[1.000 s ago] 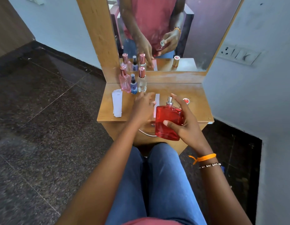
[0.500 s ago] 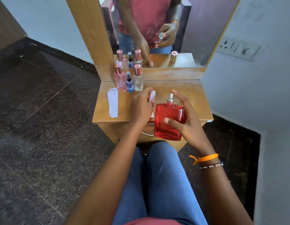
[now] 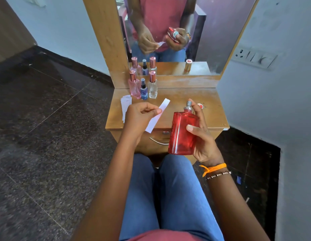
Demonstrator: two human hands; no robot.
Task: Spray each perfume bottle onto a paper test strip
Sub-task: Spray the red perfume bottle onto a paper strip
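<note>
My right hand (image 3: pixel 202 136) grips a large red perfume bottle (image 3: pixel 182 133) upright above the table's front edge, with the index finger resting on its silver nozzle (image 3: pixel 188 104). My left hand (image 3: pixel 140 117) pinches a white paper strip (image 3: pixel 158 115), holding it in the air to the left of the bottle, slanted. A pink bottle (image 3: pixel 134 86), a small blue spray bottle (image 3: pixel 143 90) and a clear bottle (image 3: pixel 152 86) stand in a row at the back left of the wooden table (image 3: pixel 179 96). The red cap (image 3: pixel 200 106) lies behind the nozzle.
A stack of spare white strips (image 3: pixel 125 106) lies at the table's left edge. A mirror (image 3: pixel 177 32) rises behind the table. A drawer handle (image 3: pixel 158 141) sits under the tabletop. A wall with a switch plate (image 3: pixel 254 57) is close on the right. My knees are below.
My left hand has picked a strip off the table and lifted it beside the red bottle. The right hand keeps the bottle in about the same place.
</note>
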